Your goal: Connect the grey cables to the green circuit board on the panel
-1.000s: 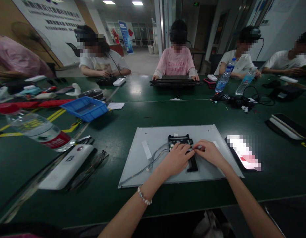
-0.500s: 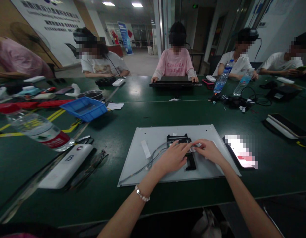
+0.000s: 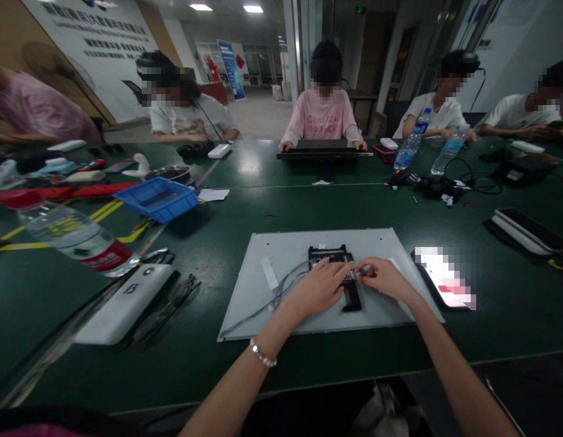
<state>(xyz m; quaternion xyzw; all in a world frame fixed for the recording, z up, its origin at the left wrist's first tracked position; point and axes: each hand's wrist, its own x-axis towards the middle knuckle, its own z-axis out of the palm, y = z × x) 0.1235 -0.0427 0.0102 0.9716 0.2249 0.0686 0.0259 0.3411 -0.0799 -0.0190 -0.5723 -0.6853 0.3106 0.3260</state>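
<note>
The dark green, glossy worktop (image 3: 308,206) is crossed by seams, and a pale panel (image 3: 285,249) lies flat on it. Just right of the panel is a lit phone (image 3: 445,279); farther right, a black-topped white device (image 3: 522,230). Left of the panel are folded glasses (image 3: 169,309), then a white power bank (image 3: 126,306) and a red-capped bottle (image 3: 87,240). Beyond the panel's far left corner sit a blue tray (image 3: 172,212) and a white paper (image 3: 214,194), with yellow tape (image 3: 105,212) farther left. Beyond its far right corner are tangled black cables (image 3: 427,183), two blue-labelled bottles (image 3: 411,142) and a dark box (image 3: 525,173).
</note>
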